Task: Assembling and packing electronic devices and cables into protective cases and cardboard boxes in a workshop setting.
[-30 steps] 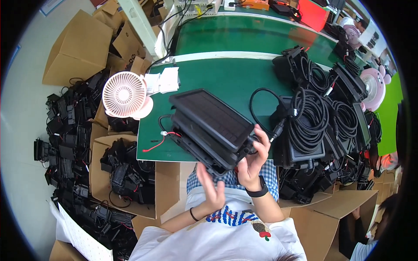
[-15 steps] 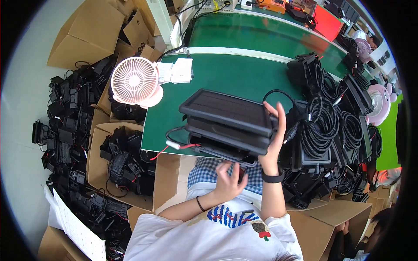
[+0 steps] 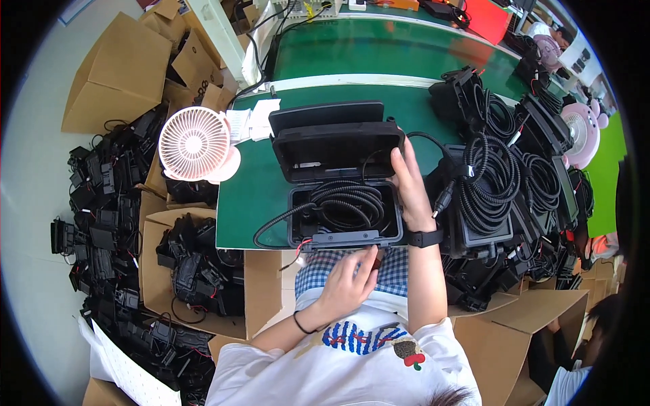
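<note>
A black plastic case (image 3: 296, 215) rests at the green table's front edge with its lid (image 3: 332, 152) raised. A flat dark panel (image 3: 328, 111) stands behind the lid. Inside the case lies a coil of black corrugated cable (image 3: 349, 203); one loop hangs over the left side, near a thin red wire (image 3: 298, 254). My right hand (image 3: 412, 193) grips the right side of case and lid, its thumb up along the lid's edge. At the front rim, my left hand (image 3: 349, 281) has its fingers stretched out, fingertips by the latch strip. A small dark thing beside them is unclear.
Black cases with coiled cables (image 3: 491, 193) crowd the table's right side. A pink fan (image 3: 196, 145) and white papers (image 3: 257, 120) stand at left. Cardboard boxes (image 3: 261, 291) and heaped black units (image 3: 101, 223) flank the table. Another person (image 3: 569, 386) is at lower right.
The closed case has come down from the raised, tilted hold onto the table edge, and its lid is now up, showing the coiled cable. My left hand stays at the front rim.
</note>
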Demonstrator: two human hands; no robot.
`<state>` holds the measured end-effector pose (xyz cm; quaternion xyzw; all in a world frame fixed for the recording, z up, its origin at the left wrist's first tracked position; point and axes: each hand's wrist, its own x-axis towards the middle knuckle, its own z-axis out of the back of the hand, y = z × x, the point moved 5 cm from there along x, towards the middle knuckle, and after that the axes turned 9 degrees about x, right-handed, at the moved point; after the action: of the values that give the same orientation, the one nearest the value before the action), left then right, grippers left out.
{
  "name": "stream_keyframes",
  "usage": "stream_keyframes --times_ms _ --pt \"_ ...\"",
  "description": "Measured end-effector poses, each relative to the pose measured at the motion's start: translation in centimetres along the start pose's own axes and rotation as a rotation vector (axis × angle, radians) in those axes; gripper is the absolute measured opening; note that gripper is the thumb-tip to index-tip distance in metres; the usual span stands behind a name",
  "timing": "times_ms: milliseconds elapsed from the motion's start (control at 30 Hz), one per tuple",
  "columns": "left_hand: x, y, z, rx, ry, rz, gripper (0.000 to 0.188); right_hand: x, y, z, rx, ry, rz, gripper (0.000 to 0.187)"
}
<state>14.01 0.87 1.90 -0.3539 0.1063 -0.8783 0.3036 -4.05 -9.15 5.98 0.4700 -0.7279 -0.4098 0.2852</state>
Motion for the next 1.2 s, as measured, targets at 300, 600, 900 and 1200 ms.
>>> stream_keyframes --times_ms 300,600,900,1200 --pt "6.0 2.8 10.9 0.374 -0.223 -0.086 0.036 -0.6 -2.8 1.2 -0.008 -0.031 0.027 0.07" --pt "9.1 9.4 11.7 0.081 0.118 0.28 0.025 0.2 -4.4 2.3 -0.012 -0.015 0.126 0.072" --pt "10.6 7.3 11.1 0.172 -0.072 0.058 0.018 0.1 -4.6 2.3 -0.008 0.019 0.114 0.073" --pt "4.5 12.8 16.8 -0.311 -0.835 0.536 0.015 -0.5 -4.0 1.9 0.015 -0.056 0.133 0.069"
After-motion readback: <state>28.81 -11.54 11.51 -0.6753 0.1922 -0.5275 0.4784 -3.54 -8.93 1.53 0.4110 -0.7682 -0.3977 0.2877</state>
